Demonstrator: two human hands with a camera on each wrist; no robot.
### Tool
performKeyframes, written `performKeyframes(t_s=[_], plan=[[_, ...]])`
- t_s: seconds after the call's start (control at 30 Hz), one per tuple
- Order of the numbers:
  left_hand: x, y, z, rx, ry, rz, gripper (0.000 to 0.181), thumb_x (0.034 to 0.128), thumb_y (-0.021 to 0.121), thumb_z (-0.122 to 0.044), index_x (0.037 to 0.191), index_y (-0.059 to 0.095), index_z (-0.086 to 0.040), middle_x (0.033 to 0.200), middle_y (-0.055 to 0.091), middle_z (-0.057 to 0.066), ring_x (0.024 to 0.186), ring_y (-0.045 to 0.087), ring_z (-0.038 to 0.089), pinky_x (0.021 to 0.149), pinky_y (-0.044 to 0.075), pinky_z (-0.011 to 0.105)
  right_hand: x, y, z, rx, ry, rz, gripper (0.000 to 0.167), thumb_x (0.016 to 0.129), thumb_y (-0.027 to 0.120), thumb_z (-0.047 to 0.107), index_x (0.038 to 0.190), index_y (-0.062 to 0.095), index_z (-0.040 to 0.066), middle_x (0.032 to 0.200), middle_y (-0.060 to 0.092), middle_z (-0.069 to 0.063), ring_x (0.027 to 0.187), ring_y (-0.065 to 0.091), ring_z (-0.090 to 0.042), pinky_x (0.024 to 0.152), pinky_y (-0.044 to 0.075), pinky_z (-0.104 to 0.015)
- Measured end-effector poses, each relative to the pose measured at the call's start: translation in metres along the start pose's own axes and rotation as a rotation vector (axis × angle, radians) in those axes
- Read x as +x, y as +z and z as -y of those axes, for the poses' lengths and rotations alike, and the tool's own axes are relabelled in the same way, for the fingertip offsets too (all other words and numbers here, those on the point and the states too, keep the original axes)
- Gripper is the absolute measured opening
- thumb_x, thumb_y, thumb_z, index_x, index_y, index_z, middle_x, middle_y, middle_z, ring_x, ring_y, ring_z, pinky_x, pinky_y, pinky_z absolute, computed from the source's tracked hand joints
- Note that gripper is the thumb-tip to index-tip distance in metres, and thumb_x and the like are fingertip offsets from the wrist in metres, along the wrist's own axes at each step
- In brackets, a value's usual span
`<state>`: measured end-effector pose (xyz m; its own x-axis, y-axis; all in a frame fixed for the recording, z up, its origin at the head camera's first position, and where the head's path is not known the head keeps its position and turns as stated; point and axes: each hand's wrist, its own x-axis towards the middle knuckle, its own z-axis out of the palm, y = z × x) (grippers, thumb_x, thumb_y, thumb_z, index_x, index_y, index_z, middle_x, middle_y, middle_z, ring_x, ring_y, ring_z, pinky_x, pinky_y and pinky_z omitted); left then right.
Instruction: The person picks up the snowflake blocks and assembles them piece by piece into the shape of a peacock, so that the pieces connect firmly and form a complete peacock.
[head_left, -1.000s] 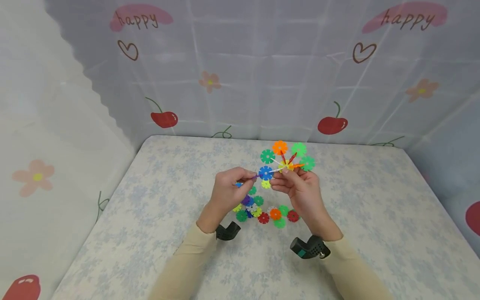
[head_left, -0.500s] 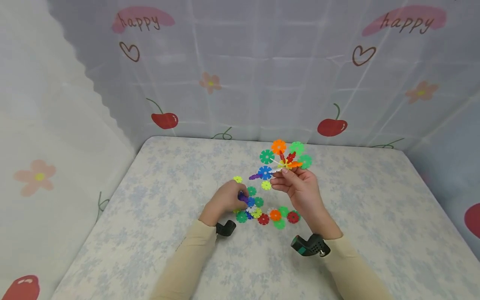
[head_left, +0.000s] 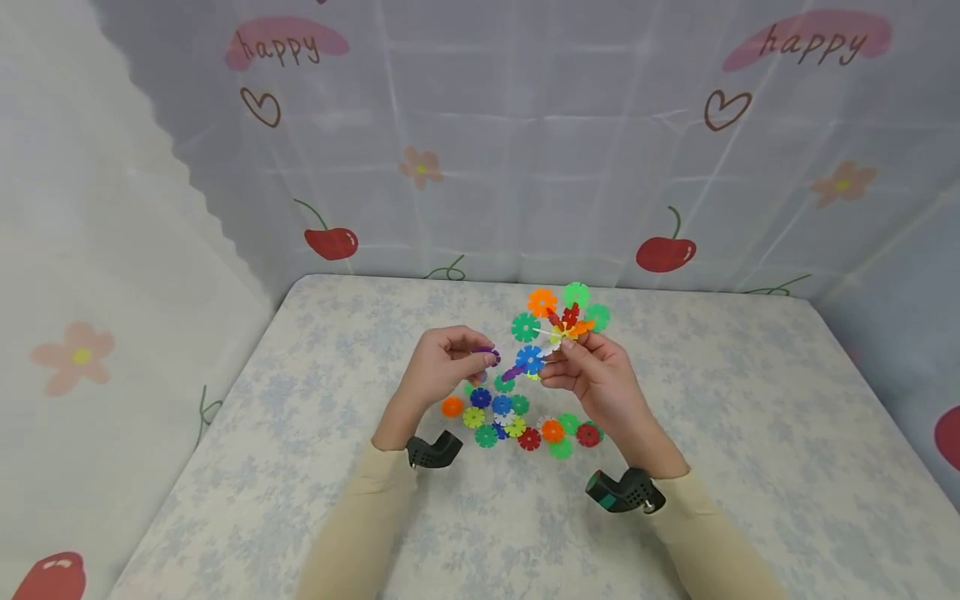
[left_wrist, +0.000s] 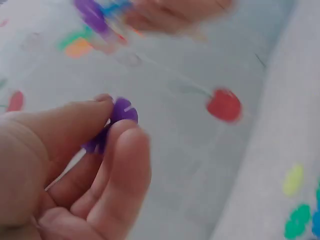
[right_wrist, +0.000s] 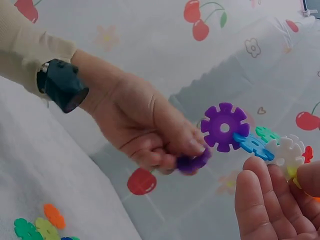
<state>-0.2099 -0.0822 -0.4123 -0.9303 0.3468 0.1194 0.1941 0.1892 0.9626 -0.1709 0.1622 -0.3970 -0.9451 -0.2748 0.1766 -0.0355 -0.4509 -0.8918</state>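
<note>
Above the desk (head_left: 720, 375), my left hand (head_left: 444, 371) pinches a purple disc (left_wrist: 124, 111) between thumb and bent fingers, just left of the joined discs (head_left: 561, 333). My right hand (head_left: 597, 371) grips those near their yellow middle. More coloured discs (head_left: 502, 405) lie scattered nearer me.
</note>
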Motion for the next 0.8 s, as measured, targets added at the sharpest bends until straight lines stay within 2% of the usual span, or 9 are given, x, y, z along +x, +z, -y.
performKeyframes(t_s=[0.03,0.1,0.13,0.23,0.33,0.47,0.6,0.67,0.8], plan=[[-0.002,0.0,-0.006,-0.054,0.046,-0.01,0.014,0.0943,0.07,-0.004,0.104,0.072,0.006,0.099,0.072,0.027,0.071,0.072,0.02,0.072,0.064,0.031,0.0,0.0,0.0,0.015,-0.001,0.006,0.022,0.108,0.045,0.007,0.095,0.063,0.011,0.086,0.077,0.002,0.077,0.077,-0.01,0.073,0.063,-0.026],[-0.008,0.002,-0.017,-0.089,0.148,-0.012,0.014,0.0943,0.067,0.002,0.105,0.071,0.01,0.101,0.072,0.031,0.078,0.075,0.017,0.078,0.064,0.03,0.0,0.001,0.001,0.039,-0.003,0.014,0.022,0.108,0.045,0.008,0.095,0.063,0.01,0.086,0.078,0.002,0.076,0.077,-0.01,0.073,0.063,-0.026],[-0.01,0.003,-0.021,-0.083,0.194,-0.012,0.014,0.0942,0.067,0.003,0.105,0.071,0.011,0.101,0.072,0.031,0.08,0.076,0.018,0.079,0.063,0.03,-0.001,0.001,0.002,0.052,-0.004,0.019,0.022,0.108,0.045,0.008,0.095,0.063,0.01,0.086,0.078,0.002,0.076,0.077,-0.01,0.072,0.063,-0.025],[-0.015,0.007,-0.029,-0.043,0.299,-0.012,0.012,0.0934,0.067,0.005,0.103,0.071,0.011,0.099,0.073,0.029,0.084,0.077,0.031,0.081,0.063,0.03,-0.002,0.002,0.003,0.092,-0.001,0.042,0.022,0.108,0.045,0.006,0.094,0.062,0.008,0.086,0.078,0.001,0.076,0.077,-0.01,0.071,0.062,-0.025],[-0.017,0.011,-0.032,-0.025,0.336,-0.008,0.011,0.0927,0.067,0.005,0.101,0.072,0.009,0.097,0.074,0.027,0.085,0.075,0.041,0.08,0.063,0.031,-0.003,0.003,0.004,0.111,0.002,0.057,0.021,0.108,0.045,0.005,0.094,0.061,0.007,0.086,0.079,0.001,0.076,0.078,-0.01,0.071,0.062,-0.024],[-0.018,0.013,-0.032,-0.002,0.359,-0.013,0.01,0.0915,0.069,0.005,0.1,0.073,0.008,0.096,0.075,0.027,0.083,0.076,0.036,0.079,0.063,0.03,-0.004,0.004,0.005,0.107,0.006,0.044,0.022,0.108,0.045,0.005,0.093,0.061,0.008,0.086,0.078,0.001,0.076,0.078,-0.009,0.071,0.062,-0.024],[-0.017,0.015,-0.03,0.061,0.413,-0.032,0.009,0.0905,0.07,0.006,0.098,0.075,0.007,0.094,0.076,0.025,0.08,0.077,0.03,0.076,0.063,0.028,-0.004,0.005,0.006,0.073,0.034,0.0,0.024,0.108,0.045,0.006,0.09,0.061,0.009,0.085,0.078,0.002,0.074,0.077,-0.01,0.07,0.062,-0.025],[-0.017,0.015,-0.029,0.123,0.442,-0.048,0.008,0.0902,0.071,0.005,0.097,0.076,0.005,0.093,0.077,0.021,0.079,0.076,0.027,0.075,0.063,0.026,-0.004,0.004,0.006,0.053,0.049,-0.007,0.024,0.108,0.046,0.007,0.089,0.061,0.01,0.085,0.078,0.002,0.075,0.078,-0.01,0.07,0.063,-0.027],[-0.017,0.017,-0.031,0.315,0.546,-0.075,0.008,0.0892,0.074,0.003,0.095,0.078,0.001,0.091,0.079,0.013,0.078,0.076,0.021,0.076,0.062,0.024,-0.004,0.003,0.007,-0.004,0.069,-0.019,0.021,0.107,0.047,0.005,0.09,0.058,0.009,0.085,0.078,0.003,0.079,0.078,-0.011,0.071,0.063,-0.028]])
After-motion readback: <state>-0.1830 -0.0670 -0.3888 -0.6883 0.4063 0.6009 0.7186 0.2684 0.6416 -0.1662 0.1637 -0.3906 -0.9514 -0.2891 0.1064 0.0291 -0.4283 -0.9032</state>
